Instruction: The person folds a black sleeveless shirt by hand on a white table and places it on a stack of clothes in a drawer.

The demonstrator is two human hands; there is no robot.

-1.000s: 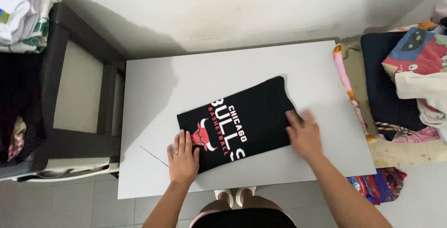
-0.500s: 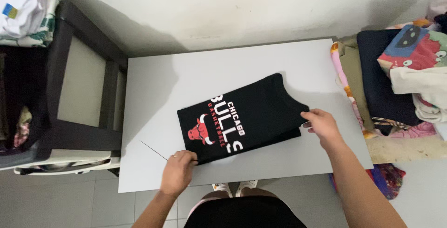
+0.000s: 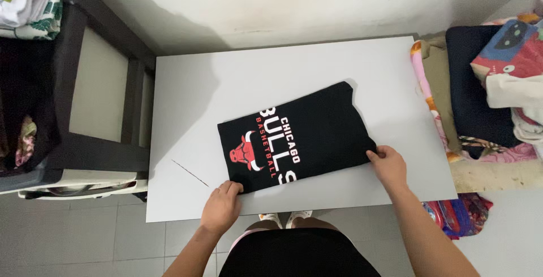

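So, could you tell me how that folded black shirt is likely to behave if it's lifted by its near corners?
The black shirt is thin cloth, so it would probably droop and unfold. It looks light. The left hand and right hand pinch its corners.

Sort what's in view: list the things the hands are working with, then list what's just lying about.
In hand:
- black folded shirt, red and white print
- left hand, gripping its near left corner
- right hand, gripping its right corner
- white table under it

Lying about:
- dark chair
- white clothes pile
- colourful clothes heap
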